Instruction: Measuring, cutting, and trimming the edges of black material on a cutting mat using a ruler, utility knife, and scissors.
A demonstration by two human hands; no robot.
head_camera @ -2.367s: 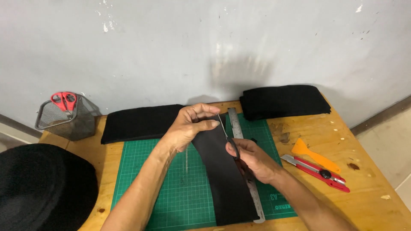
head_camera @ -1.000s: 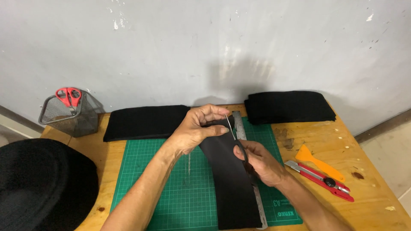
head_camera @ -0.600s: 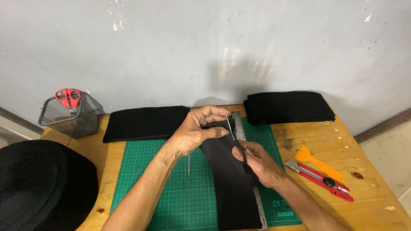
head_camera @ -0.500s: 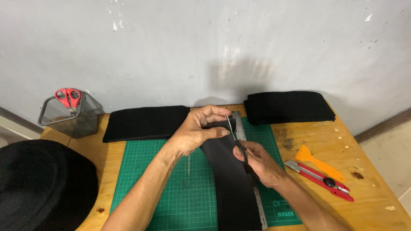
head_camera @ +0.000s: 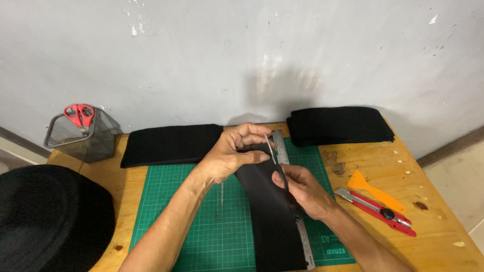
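A: Where does the long black fabric strip [head_camera: 269, 211] lie?

B: Lengthwise on the green cutting mat [head_camera: 212, 221]; my left hand [head_camera: 227, 153] pinches its far end, my right hand [head_camera: 300, 189] grips black-handled scissors [head_camera: 275, 158] alongside.

bare green mat [head_camera: 201, 221] left of hands; red knife [head_camera: 375, 210], orange scraper [head_camera: 375, 190] right.

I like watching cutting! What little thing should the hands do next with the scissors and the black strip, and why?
Probably one more short snip forward. The right hand holds the scissors with blades at the far end of the black strip, and the left hand pinches that end up off the green mat, so it seems held ready for the blades.
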